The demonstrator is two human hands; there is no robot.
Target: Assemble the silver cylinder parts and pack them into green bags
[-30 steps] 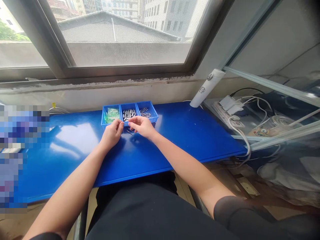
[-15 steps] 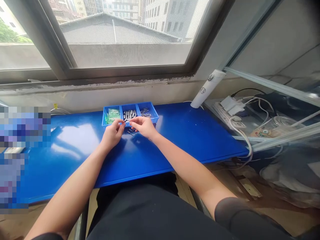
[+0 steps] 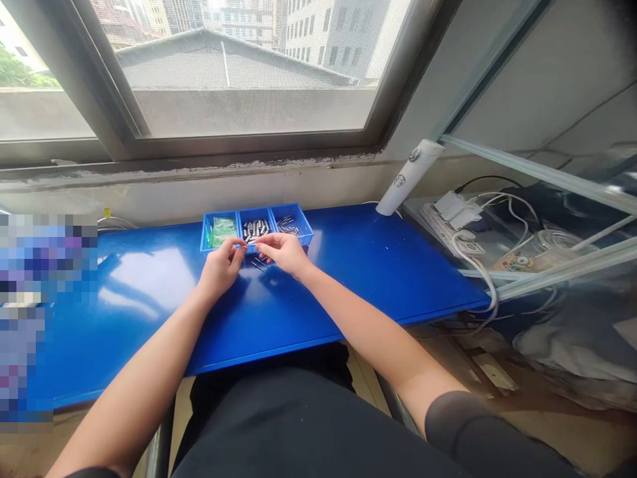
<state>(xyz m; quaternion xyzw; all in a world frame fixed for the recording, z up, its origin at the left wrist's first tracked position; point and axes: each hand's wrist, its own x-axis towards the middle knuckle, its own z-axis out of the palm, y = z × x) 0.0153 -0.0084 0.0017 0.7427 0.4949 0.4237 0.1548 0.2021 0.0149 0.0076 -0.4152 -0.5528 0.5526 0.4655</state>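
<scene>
Over the front edge of a blue three-part tray, my left hand and my right hand face each other with fingertips pinched, a small gap apart. Whatever sits in either pinch is too small to make out. Thin green pieces fill the tray's left part. Short black-and-silver cylinders lie in the middle part, and slim dark metal pins in the right one. A few thin metal rods rest on the table just below my hands.
The tray stands on a glossy blue table beneath a window. A white tumbler is at the back right, near a power strip with plugs and white cables. A metal frame borders the right side. Blurred-out items lie at the left.
The view has shifted very slightly. Both hands keep nearly the same pinched pose in front of the tray, and nothing else has visibly moved.
</scene>
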